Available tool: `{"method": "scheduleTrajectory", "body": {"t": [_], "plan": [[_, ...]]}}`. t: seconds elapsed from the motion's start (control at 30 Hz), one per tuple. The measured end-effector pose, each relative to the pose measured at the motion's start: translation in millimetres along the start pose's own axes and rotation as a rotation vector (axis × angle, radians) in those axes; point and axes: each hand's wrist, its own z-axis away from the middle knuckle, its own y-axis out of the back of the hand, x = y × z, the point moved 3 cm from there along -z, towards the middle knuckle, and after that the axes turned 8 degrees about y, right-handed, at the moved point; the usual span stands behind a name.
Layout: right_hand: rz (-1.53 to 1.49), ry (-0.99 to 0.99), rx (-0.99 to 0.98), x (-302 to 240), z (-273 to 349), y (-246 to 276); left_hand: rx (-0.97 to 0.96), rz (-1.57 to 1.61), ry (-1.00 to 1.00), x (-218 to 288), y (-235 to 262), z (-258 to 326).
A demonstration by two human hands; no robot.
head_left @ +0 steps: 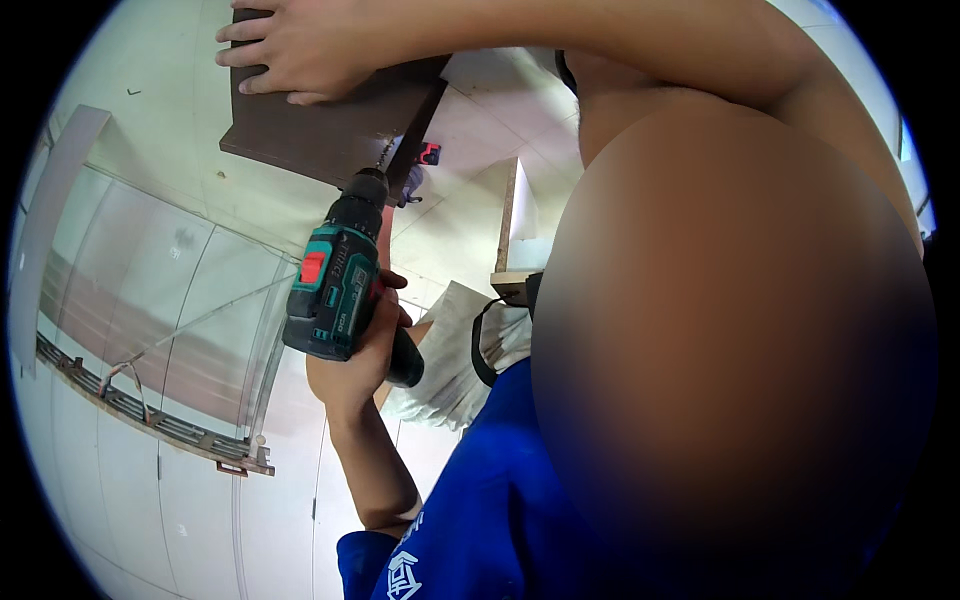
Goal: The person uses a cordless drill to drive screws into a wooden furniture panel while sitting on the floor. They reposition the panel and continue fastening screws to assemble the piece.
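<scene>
My left hand point(365, 365) is closed round the grip of a dark green and black cordless drill point(335, 275) with a red slider on top. A spiral drill bit point(385, 152) sticks out of its chuck, over the near right edge of a dark brown board point(310, 145). Whether the tip touches the board I cannot tell. From the right, my right arm reaches across the top. My right hand point(310, 50) lies flat on the board, fingers spread and pointing left. The far part of the board is cut off by the frame.
A pale panel point(510, 215) with a raw brown edge stands right of the drill. Beyond the board's edge lies a small red and black object point(429, 154). Pale cloth point(455, 370) with a black strap is below. A framed rack point(150, 400) occupies the left; a blurred patch covers the right.
</scene>
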Motion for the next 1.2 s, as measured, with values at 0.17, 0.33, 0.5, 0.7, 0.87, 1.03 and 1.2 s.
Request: {"method": "scheduleTrajectory", "body": {"t": [0.17,0.33,0.5,0.7,0.87,1.03,1.2], "plan": [[-0.016,-0.011,-0.006,-2.6,4.3,-0.1,-0.017,0.121,0.013,-2.2,-5.5,1.6],[0.02,-0.024,0.023,-1.8,-1.8,-9.1,-0.039,0.187,0.037,-4.4,-5.1,1.0],[0.01,-0.013,0.004,-3.2,2.7,-2.4,0.011,0.061,-0.003,-0.6,-11.9,4.1],[-0.006,-0.016,-0.008,-2.1,0.0,-4.1,-0.041,0.072,0.016,-3.2,-1.4,-2.1],[0.014,-0.016,0.079,-2.0,1.0,-10.8,-0.062,-0.062,-0.035,1.5,3.0,-4.6],[-0.011,0.001,0.047,-2.7,0.8,-5.7,-0.072,-0.113,-0.033,4.4,9.6,-4.7],[-0.005,0.008,0.065,-3.0,0.8,-5.4,-0.096,-0.177,0.003,4.2,13.0,-7.5]]}}
